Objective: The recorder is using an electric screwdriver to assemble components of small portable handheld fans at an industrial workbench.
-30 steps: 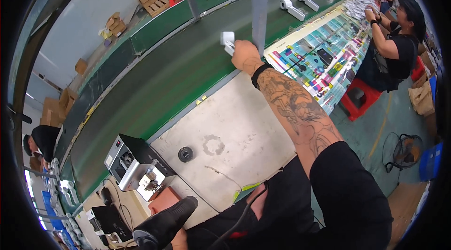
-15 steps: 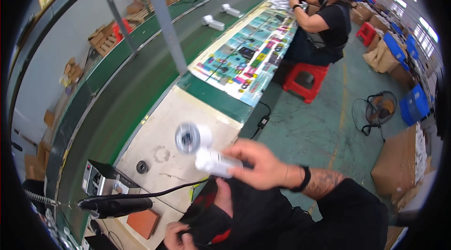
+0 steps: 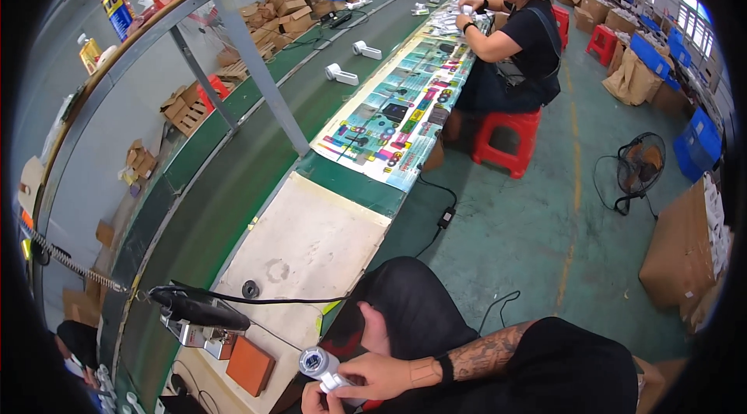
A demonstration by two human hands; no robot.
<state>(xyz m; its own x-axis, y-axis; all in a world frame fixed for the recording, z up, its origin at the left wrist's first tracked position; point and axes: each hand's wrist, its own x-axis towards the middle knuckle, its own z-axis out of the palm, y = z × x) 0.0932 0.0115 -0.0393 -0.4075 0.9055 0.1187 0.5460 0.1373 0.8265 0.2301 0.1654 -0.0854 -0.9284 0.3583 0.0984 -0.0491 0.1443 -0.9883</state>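
Note:
Low in front of me, near my lap, is a white handheld device (image 3: 331,380) with a round, dark-centred head and a short handle. My right hand (image 3: 381,375) is closed round its handle. Curled at the handle's lower end, my left hand (image 3: 317,400) grips it too, though its lower part is cut off by the picture's edge. To the left, a black power screwdriver (image 3: 198,307) hangs from a coiled spring, beside an orange-brown block (image 3: 250,366). A small dark ring (image 3: 250,289) lies on the pale worktop (image 3: 311,235).
A green conveyor (image 3: 194,212) runs along the left, carrying two similar white devices (image 3: 341,74). Past a metal post (image 3: 264,56), a co-worker (image 3: 517,33) sits on a red stool (image 3: 506,142) at a printed sheet (image 3: 389,110). A fan (image 3: 642,165) and cardboard box (image 3: 681,247) stand right.
My right hand has brought the white device down and left, from above the worktop's edge to my lap. My left hand now meets it there. The view has shifted.

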